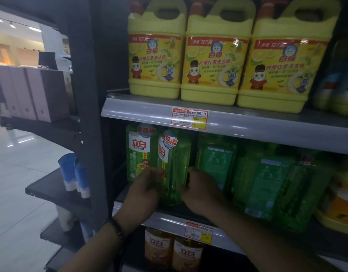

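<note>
— Where's the bottle relative to you?
— Centre of the frame, at the front of the middle shelf (pixel 169 220). The green bottle (pixel 175 163) stands upright, long axis vertical. My left hand (pixel 147 189) and right hand (pixel 200 191) grip its lower half, fingers curled round either side.
— Which hand is nearer?
— Neither, I'd say; it sits squarely between them.

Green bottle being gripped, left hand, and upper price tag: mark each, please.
green bottle (pixel 176 161), head view, clear body right of its label.
left hand (pixel 144 191), head view, back of the hand.
upper price tag (pixel 189 119), head view, middle of the tag.
</note>
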The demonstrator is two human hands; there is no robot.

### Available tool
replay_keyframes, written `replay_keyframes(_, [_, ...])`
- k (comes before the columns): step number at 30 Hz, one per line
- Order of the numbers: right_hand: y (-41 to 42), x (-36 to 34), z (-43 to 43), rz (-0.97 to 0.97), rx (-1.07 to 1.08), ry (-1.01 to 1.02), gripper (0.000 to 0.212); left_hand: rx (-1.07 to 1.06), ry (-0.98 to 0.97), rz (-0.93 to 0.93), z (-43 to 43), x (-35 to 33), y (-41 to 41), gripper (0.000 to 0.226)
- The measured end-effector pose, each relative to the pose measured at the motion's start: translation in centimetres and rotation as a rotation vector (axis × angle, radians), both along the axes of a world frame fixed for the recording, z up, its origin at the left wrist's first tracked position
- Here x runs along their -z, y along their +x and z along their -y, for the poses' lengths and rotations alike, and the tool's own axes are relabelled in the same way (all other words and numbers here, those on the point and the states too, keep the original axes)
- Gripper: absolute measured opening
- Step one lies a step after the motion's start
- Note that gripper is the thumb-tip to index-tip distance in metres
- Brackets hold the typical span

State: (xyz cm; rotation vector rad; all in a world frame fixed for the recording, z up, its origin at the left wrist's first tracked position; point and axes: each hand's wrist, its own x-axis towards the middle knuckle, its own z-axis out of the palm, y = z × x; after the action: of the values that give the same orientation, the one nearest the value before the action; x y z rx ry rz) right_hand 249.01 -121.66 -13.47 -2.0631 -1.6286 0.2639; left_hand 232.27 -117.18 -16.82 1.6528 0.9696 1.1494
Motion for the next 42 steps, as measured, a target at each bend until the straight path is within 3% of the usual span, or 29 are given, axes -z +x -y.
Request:
replay_keyframes(3, [-2.2, 0.9, 2.4, -0.015, 0.032, 0.065, 0.063, -0.033, -0.003, 0.043, -1.1, -0.6, 0.7, 0.033])
replay_keyframes(7, [-3.5, 0.9, 4.4, 0.057, -0.092, -0.051, 0.073, -0.039, 0.007, 0.050, -1.1, -0.2, 1.6, 0.014])
replay_keyframes(14, [-2.9, 1.1, 3.6, 0.143, -0.093, -0.109, 0.073, 0.041, 0.034, 0.081, 0.5, -0.3, 2.1, 0.033])
replay_keyframes(19, [-1.1, 1.0, 1.6, 0.126, -0.038, -0.196, 0.100, 0.064, 0.074, -0.080, 0.6, 0.3, 2.4, 0.061])
replay_keyframes(23, [-0.5, 1.2, 1.8, 0.160, -0.022, -0.086, 0.094, 0.071, 0.214, -0.378, 0.2, 1.4, 1.8, 0.085])
replay_keyframes(28, [-0.9, 2.2, 2.6, 0.201, -0.102, -0.137, 0.104, -0.177, 0.304, -0.561, -0.4, 2.0, 1.4, 0.095])
replay_keyframes(32, [-1.0, 1.4, 2.2, 0.187, -0.104, -0.195, 0.107, -0.047, 0.312, -0.713, -0.9, 2.4, 1.4, 0.111])
replay_keyframes(38, [-0.9, 0.9, 2.0, 0.212, -0.097, -0.231, 0.111, 0.039, 0.381, -0.825, -1.2, 2.8, 2.3, 0.107])
replay_keyframes(42, [-0.7, 1.0, 1.9, 0.190, -0.096, -0.225, 0.113, 0.024, 0.294, -0.841, -1.6, 3.3, 2.4, 0.113])
